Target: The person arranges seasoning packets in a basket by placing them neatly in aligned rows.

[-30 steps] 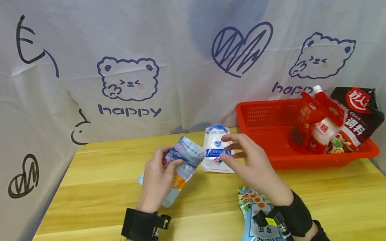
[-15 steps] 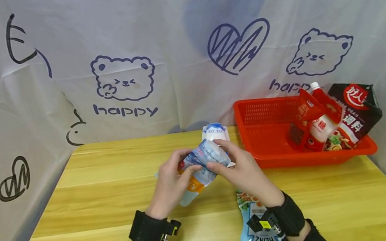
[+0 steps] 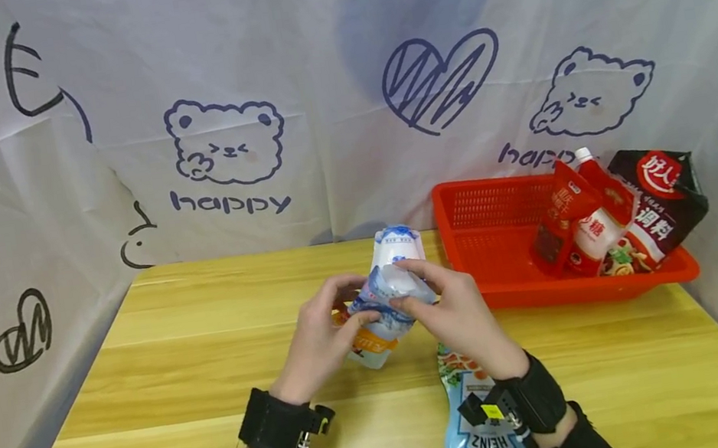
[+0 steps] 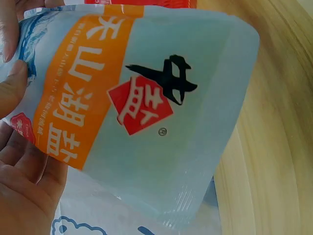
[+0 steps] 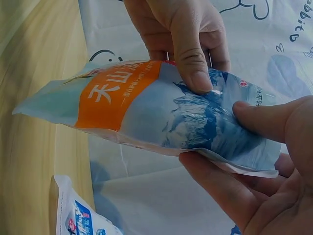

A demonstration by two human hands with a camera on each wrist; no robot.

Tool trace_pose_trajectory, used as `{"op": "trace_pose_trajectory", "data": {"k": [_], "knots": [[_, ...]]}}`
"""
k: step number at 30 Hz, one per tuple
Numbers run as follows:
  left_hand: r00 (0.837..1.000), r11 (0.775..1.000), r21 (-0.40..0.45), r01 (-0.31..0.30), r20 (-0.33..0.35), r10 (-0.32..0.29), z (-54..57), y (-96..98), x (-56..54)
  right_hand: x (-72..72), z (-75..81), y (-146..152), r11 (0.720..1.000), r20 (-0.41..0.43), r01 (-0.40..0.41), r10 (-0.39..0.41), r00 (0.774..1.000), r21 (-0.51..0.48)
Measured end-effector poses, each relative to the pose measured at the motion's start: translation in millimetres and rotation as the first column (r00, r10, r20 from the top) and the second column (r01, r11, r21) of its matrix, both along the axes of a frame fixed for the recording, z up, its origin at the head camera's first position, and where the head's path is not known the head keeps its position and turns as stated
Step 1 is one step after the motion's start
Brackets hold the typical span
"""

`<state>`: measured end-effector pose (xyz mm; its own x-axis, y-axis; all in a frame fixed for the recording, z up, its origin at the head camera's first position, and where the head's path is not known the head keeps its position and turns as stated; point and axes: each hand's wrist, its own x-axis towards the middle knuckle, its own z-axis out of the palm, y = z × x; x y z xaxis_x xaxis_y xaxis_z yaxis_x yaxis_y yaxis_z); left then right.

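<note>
Both hands hold a bag of salt, pale blue with an orange band, over the middle of the table. In the head view my left hand grips one side of the salt bag, thumb on top. My right hand pinches the bag's other end between thumb and fingers. The left wrist view shows the printed front of the salt bag tilted. In the right wrist view, the thumb of the left hand presses the mountain picture on the bag. A white and blue packet lies behind it, partly covered.
A light blue Heinz pouch lies near the front, partly under the right wrist. At the back right stands a red basket holding a red packet, a white-capped red pouch and a black seasoning bag. A drawn-on cloth hangs behind the table.
The left hand has carried the salt bag to the right. The right hand, free a second ago, has taken hold of its other end. The bag has since turned and bent between them.
</note>
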<state>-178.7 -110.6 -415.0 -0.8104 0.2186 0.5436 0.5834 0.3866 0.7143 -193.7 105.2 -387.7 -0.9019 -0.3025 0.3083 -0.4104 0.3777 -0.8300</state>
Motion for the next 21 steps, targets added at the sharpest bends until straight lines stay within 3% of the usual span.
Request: {"op": "trace_pose_trajectory", "data": {"k": [8,12,15,21], "knots": [[1.000,0.998,-0.057,-0.012,0.022,0.014,2.1,-1.3,-1.4,1.7,0.2,1,1.000,-0.047,0.013,-0.014,0.999,-0.015],[0.998,0.997,-0.075,0.003,0.065,0.001,2.1,-4.0,-2.5,1.6,0.0,2,0.998,-0.085,0.025,-0.029,0.996,-0.054],[0.992,0.996,-0.087,0.014,0.126,-0.003,0.8,-8.6,-3.2,0.9,0.1,4,0.994,-0.111,0.021,-0.034,0.993,-0.111],[0.961,0.991,-0.119,0.063,0.276,-0.028,1.0,-20.0,-3.4,1.0,1.7,6,0.978,-0.130,0.003,-0.031,0.991,-0.209]]}}
